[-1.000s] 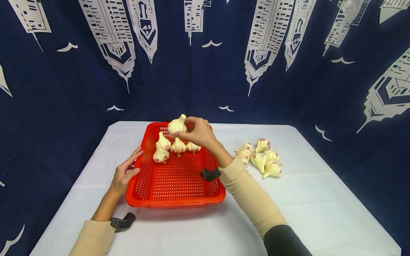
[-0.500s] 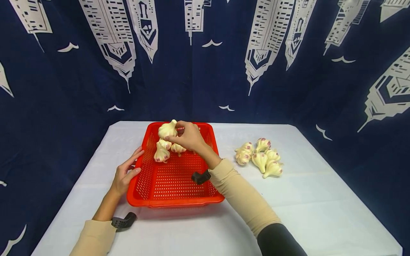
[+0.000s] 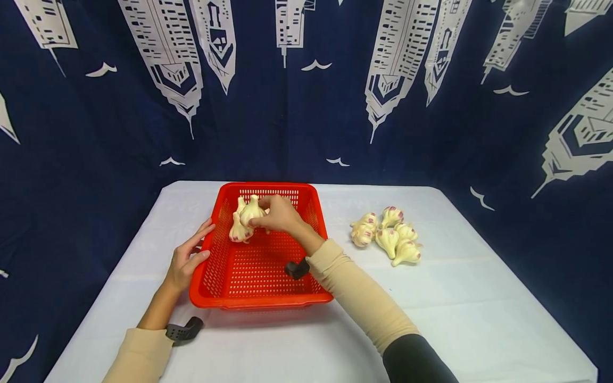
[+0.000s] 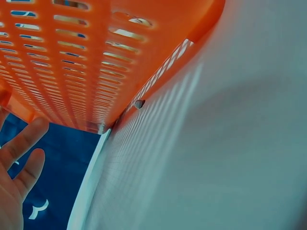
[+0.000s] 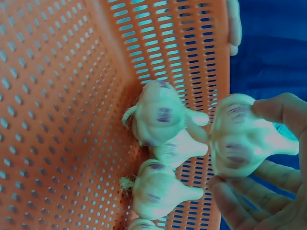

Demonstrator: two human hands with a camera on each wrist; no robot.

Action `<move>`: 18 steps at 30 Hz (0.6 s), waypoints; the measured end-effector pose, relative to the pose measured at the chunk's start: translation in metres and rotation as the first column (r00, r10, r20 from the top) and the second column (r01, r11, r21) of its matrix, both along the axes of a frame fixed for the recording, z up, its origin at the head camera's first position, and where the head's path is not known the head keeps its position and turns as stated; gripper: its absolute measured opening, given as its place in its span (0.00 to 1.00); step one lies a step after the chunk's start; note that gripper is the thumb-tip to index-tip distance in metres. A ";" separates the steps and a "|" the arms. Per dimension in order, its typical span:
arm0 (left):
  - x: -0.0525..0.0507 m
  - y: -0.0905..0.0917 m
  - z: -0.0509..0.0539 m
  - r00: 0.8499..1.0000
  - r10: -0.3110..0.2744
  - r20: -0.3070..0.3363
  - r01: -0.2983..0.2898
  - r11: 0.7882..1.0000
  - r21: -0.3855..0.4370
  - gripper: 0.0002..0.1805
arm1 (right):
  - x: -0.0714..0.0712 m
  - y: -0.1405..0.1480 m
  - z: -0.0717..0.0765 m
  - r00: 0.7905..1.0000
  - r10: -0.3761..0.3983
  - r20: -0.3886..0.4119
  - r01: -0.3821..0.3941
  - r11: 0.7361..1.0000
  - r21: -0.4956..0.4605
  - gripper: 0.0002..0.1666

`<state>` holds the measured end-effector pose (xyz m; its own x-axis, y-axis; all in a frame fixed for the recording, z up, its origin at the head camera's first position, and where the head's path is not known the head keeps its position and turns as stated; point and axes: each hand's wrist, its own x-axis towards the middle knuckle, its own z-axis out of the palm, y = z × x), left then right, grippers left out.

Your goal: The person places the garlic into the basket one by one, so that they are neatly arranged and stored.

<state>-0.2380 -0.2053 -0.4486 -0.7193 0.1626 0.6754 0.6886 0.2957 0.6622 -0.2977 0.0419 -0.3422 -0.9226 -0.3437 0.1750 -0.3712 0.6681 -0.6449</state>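
My right hand (image 3: 283,214) pinches a garlic bulb (image 3: 251,210), its stem pointing up, inside the back-left part of the red perforated basket (image 3: 261,274). In the right wrist view, thumb and fingers grip this bulb (image 5: 240,136), which is raised beside other garlic bulbs (image 5: 157,115) along the basket wall. One of these bulbs (image 3: 239,231) shows at the left in the head view; my right hand hides others. My left hand (image 3: 184,264) rests against the basket's left side. The left wrist view shows its fingers extended (image 4: 31,139) beside the basket's outer wall.
Several more garlic bulbs (image 3: 387,239) lie in a cluster on the white table (image 3: 455,298), right of the basket. A dark blue curtain (image 3: 287,122) with white building prints hangs behind the table.
My right hand has moved left and then down with its garlic bulb, from above the basket's back to beside the bulbs at the left. My left hand stays against the basket.
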 end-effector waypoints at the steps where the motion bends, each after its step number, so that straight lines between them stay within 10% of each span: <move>1: 0.000 0.000 0.000 1.000 0.003 0.002 -0.003 1.000 -0.002 0.30 | 0.000 0.000 -0.001 1.000 -0.004 0.010 0.004 1.000 0.020 0.29; 9: 0.001 -0.001 0.000 1.000 0.006 0.004 -0.006 1.000 -0.008 0.30 | -0.001 0.001 -0.004 1.000 0.009 0.011 -0.011 0.980 0.199 0.14; 18: 0.003 0.000 0.003 1.000 0.009 0.014 -0.009 1.000 -0.016 0.30 | -0.006 0.002 -0.014 0.998 0.014 0.054 -0.032 0.935 0.352 0.22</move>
